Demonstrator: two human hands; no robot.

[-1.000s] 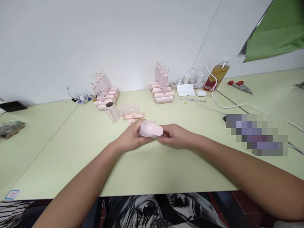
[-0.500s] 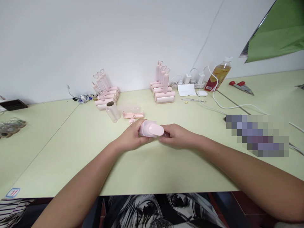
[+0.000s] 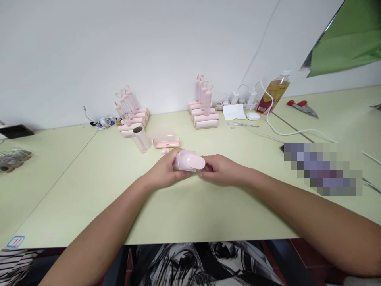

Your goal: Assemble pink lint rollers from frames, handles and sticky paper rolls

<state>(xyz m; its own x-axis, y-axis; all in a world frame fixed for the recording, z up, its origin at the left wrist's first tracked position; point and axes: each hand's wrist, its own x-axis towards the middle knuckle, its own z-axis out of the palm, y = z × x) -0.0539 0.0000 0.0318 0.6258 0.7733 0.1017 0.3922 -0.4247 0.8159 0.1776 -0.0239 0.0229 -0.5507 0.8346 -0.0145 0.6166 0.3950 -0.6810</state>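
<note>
Grip: left hand (image 3: 162, 173) and right hand (image 3: 222, 170) both clasp pink roller piece (image 3: 188, 162) over bench (image 3: 190, 214); risk: uneven squeeze could misalign its parts

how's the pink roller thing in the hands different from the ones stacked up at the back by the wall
The pink roller piece lies on its side, gripped between the left hand and right hand; the stacked rollers stand untouched near the wall. The held piece shows no long handle, while each stacked roller has an upright handle with a heart-shaped loop on top. The held one is single; the others sit in a layered group. Both are the same pale pink.
</note>
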